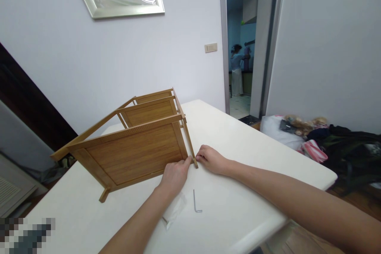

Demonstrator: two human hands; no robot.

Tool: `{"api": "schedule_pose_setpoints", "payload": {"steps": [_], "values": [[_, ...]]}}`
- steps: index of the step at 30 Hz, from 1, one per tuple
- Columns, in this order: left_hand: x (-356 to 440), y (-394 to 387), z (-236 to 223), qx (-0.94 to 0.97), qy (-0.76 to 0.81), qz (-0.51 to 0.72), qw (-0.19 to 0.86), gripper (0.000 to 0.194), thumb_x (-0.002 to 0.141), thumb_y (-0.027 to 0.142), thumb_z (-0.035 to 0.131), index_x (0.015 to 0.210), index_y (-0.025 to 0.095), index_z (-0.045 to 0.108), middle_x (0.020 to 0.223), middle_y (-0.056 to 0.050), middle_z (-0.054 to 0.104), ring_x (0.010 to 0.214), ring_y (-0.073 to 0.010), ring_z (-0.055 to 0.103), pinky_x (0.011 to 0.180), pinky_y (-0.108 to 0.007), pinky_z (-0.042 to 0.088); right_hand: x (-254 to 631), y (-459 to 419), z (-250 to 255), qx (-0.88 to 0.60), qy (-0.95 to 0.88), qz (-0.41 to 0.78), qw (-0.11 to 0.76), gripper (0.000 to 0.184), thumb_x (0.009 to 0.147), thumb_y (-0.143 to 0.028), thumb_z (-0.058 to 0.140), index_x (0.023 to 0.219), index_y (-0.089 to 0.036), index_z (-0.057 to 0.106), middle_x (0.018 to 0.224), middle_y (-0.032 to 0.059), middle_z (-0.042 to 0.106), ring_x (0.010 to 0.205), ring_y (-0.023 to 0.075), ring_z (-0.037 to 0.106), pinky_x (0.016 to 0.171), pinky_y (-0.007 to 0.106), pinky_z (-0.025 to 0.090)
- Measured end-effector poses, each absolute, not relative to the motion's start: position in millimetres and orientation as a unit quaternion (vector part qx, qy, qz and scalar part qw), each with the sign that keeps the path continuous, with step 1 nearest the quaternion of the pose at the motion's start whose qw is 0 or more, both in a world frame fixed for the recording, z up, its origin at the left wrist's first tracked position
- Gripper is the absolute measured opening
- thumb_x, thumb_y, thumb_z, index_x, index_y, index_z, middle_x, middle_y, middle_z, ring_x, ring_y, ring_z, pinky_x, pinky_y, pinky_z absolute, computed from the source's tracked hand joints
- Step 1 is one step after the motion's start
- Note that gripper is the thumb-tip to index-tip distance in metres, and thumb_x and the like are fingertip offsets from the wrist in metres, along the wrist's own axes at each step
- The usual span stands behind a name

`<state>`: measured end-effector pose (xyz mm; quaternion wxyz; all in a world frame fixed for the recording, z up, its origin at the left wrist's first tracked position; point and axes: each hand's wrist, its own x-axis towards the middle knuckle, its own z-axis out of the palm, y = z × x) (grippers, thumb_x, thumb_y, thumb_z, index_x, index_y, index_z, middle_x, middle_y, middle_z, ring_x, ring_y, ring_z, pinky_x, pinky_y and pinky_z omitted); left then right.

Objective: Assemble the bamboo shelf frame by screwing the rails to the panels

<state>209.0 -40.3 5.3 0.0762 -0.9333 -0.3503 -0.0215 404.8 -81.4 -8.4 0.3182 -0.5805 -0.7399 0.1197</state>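
Note:
A wooden shelf rack with several panels lies on its side on the white table. My left hand grips the lower right corner of its nearest panel, thumb close to the leg. On the outer side of that same leg, my right hand has its fingers curled in a pinch; whatever they hold is hidden. Below the hands rests an L-shaped hex key. Beside my left wrist is a clear plastic bag, with a small screw-like piece at its lower end.
A framed picture and a switch are on the wall behind. Through the doorway a person stands in another room. Bags and clothes are piled past the table's right edge.

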Motion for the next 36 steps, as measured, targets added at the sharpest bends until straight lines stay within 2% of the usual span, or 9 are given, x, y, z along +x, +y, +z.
{"api": "schedule_pose_setpoints", "payload": {"steps": [4,8,20,27,36], "values": [[209.1,-39.6,4.9,-0.933,-0.351,-0.021,0.077,0.036,0.101,0.023,0.03,0.131,0.025,0.049,0.1,-0.008,0.073,0.085,-0.0196,0.071,0.072,-0.029,0.051,405.1,-82.1,-8.9,-0.595,-0.726,0.119,0.324,0.015,0.084,-0.009,0.06,0.096,-0.014,0.069,0.09,0.0055,0.061,0.079,0.0149,0.056,0.076,0.027,0.044],[209.5,-39.9,5.1,-0.933,-0.351,-0.021,0.074,0.035,0.101,0.022,0.031,0.131,0.024,0.049,0.099,-0.009,0.073,0.084,-0.0204,0.071,0.072,-0.03,0.051,405.5,-82.3,-9.3,-0.603,-0.718,0.119,0.325,0.016,0.08,-0.007,0.061,0.092,-0.015,0.067,0.089,0.0044,0.061,0.077,0.0144,0.056,0.074,0.026,0.044],[208.8,-40.7,6.6,-0.935,-0.346,-0.022,0.072,0.034,0.101,0.022,0.029,0.128,0.025,0.05,0.097,-0.008,0.073,0.084,-0.0206,0.071,0.072,-0.03,0.05,405.9,-79.9,-9.2,-0.585,-0.737,0.123,0.316,0.016,0.089,-0.011,0.056,0.083,-0.014,0.071,0.084,0.0053,0.06,0.082,0.0158,0.058,0.078,0.027,0.045],[209.4,-41.4,7.3,-0.933,-0.353,-0.019,0.07,0.036,0.101,0.021,0.03,0.131,0.024,0.049,0.098,-0.008,0.073,0.085,-0.0195,0.071,0.074,-0.029,0.051,404.6,-83.3,-7.7,-0.6,-0.724,0.114,0.32,0.014,0.083,-0.009,0.061,0.094,-0.015,0.068,0.09,0.0048,0.061,0.077,0.0144,0.057,0.073,0.026,0.044],[209.1,-42.5,8.2,-0.934,-0.35,-0.023,0.071,0.036,0.101,0.022,0.029,0.13,0.025,0.049,0.097,-0.007,0.073,0.085,-0.0198,0.071,0.073,-0.029,0.05,404.8,-82.0,-7.4,-0.588,-0.748,0.088,0.294,0.013,0.088,-0.009,0.057,0.085,-0.015,0.068,0.086,0.0047,0.061,0.079,0.0144,0.058,0.074,0.025,0.044]]}}
